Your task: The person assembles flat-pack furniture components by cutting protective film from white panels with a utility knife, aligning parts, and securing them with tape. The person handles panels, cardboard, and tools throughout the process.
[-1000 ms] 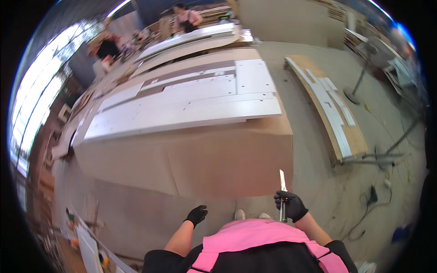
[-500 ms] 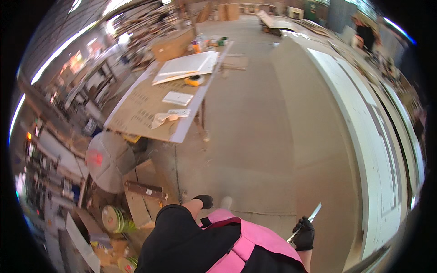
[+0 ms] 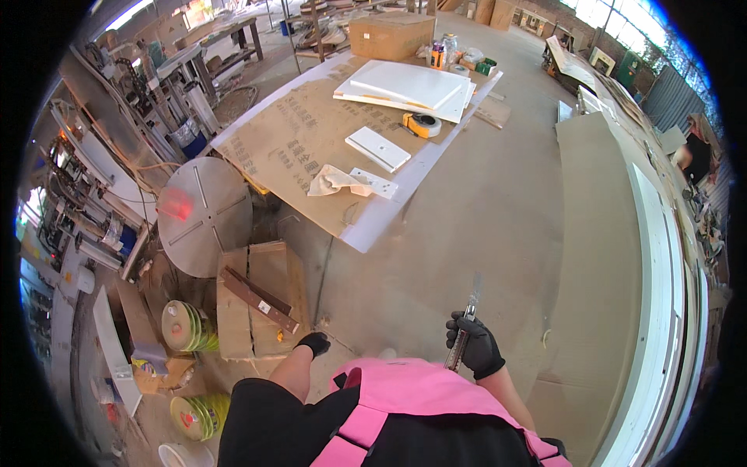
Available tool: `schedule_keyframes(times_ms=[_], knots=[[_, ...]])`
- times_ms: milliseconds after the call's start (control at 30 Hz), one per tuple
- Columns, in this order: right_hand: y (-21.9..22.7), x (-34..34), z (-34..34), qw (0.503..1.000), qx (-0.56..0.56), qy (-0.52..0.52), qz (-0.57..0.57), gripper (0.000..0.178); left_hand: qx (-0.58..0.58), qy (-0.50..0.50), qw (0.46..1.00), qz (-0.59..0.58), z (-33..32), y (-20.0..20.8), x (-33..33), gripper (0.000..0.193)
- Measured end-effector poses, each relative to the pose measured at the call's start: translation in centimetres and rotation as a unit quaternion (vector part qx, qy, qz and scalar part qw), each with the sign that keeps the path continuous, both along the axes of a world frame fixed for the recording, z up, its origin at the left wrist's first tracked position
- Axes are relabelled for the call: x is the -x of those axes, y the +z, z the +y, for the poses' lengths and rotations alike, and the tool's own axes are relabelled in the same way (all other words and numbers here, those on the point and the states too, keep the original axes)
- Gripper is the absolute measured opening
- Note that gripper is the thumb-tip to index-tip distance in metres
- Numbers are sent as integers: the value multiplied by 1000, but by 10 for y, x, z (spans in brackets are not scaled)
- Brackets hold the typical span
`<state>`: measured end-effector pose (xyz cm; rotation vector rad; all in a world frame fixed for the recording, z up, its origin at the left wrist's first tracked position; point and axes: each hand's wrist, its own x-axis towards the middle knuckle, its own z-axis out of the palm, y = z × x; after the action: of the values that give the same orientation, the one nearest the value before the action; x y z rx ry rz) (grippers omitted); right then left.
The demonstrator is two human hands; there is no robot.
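My right hand, in a black glove, is closed around a utility knife with a long, thin metal blade pointing forward. It is held out over the floor, apart from the table. My left hand, also black-gloved, hangs low beside my body near the flattened cardboard; its fingers are too small and hidden to read. Ahead, a cardboard-topped table bears white panels, a small white box-like piece, a crumpled cloth, a white strip with holes and a yellow-and-black tape roll.
A large grey disc stands left of the table. Brown metal bars lie on the cardboard, near yellow-green ribbed rolls. Long white boards lean along the right. A cardboard box is at the table's far end.
My view has turned left and come closer to the table. My right hand has moved forward and left in the picture, still gripping the knife. The left hand hangs further left.
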<state>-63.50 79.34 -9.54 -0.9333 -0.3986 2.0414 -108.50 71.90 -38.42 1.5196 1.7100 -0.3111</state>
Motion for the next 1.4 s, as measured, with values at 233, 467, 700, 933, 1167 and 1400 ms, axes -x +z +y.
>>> schedule_keyframes(times_ms=[233, 467, 700, 933, 1167, 1400], knots=[[-21, -43, 88, 995, 61, -7, -80, 26, 241, 354, 868, -253, 107, -41, -18, 19], [-48, -108, 218, 994, 100, -43, -28, 24, -95, 352, 889, -276, 336, 16, -133, 50], [-21, -155, 357, 987, 73, -42, -135, 24, -113, 493, 858, -89, 511, 54, -192, 85], [-16, -162, 402, 977, 129, -72, -155, 25, -24, 647, 751, 134, 596, 60, -191, 106], [-22, -127, 409, 955, 223, -125, -152, 25, -29, 684, 711, 163, 603, 51, -186, 111], [-7, -108, 416, 973, 158, -155, -58, 26, -115, 570, 650, -489, 563, 130, -205, 68]])
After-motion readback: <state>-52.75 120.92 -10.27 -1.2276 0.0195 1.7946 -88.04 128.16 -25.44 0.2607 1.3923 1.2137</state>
